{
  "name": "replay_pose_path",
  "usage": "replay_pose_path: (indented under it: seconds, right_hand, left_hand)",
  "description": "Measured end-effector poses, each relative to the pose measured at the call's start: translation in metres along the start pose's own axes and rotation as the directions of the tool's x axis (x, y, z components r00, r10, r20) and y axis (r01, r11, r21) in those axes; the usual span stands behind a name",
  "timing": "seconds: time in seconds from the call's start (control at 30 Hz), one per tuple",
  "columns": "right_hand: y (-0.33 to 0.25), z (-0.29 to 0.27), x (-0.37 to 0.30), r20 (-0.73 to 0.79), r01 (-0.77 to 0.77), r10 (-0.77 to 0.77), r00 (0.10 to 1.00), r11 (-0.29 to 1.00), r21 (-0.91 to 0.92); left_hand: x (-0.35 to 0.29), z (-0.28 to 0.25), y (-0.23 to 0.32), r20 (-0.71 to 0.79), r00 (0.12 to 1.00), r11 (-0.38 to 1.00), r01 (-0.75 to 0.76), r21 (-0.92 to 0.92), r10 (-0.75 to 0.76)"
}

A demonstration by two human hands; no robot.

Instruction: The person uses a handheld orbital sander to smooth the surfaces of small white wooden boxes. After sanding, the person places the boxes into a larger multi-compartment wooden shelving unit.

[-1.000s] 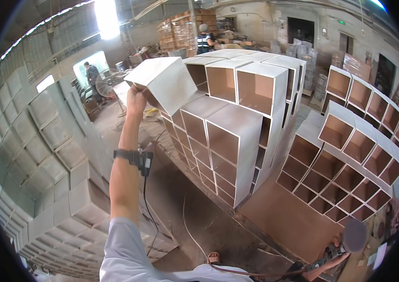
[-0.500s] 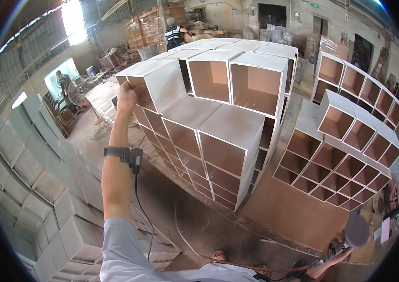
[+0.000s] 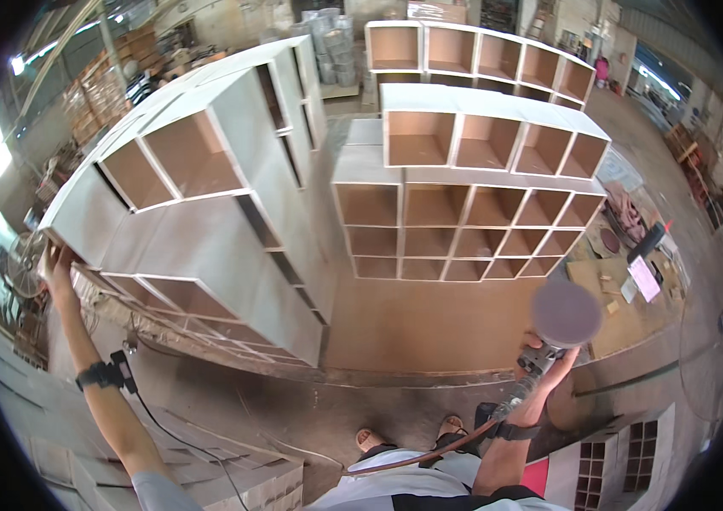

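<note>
At nine o'clock, our left hand point(image 3: 59, 271) presses flat and open on the corner of the grey cubby unit point(image 3: 208, 213), holding nothing. At four o'clock our right hand point(image 3: 549, 375) closes its grip around a round-pad sander point(image 3: 563, 313) — hose trailing down. Steadying that unit firmly seems wise before sanding. We count three cubby stacks, one sander — two hands.

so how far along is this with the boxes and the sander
Done: many open wooden boxes stand stacked in rows. In hand: the left hand touches the corner of the nearest box stack, while the right hand holds a disc sander off the wood. Left: the pictures do not show which faces are already sanded.
</note>
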State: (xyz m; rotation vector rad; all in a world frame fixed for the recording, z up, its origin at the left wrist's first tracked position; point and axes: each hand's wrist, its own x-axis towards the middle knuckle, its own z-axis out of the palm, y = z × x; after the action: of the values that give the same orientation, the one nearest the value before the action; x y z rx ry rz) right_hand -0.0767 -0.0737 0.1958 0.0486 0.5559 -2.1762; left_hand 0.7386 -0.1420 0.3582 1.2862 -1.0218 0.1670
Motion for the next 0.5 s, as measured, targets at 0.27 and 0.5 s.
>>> replay_pose_path:
  seconds: [0.27, 0.5]
  right_hand:
    - [-0.057, -0.014, 0.057, 0.113, -0.017, 0.017, 0.993, 1.0, 0.004]
    - [-0.12, -0.022, 0.109, 0.228, -0.051, 0.033, 0.973, 0.996, 0.071]
  left_hand:
    - [-0.224, 0.17, 0.282, -0.263, 0.889, 0.925, -0.337, 0.176, 0.374]
    - [-0.319, 0.448, 0.33, 0.578, 0.776, 0.967, -0.227, -0.117, 0.252]
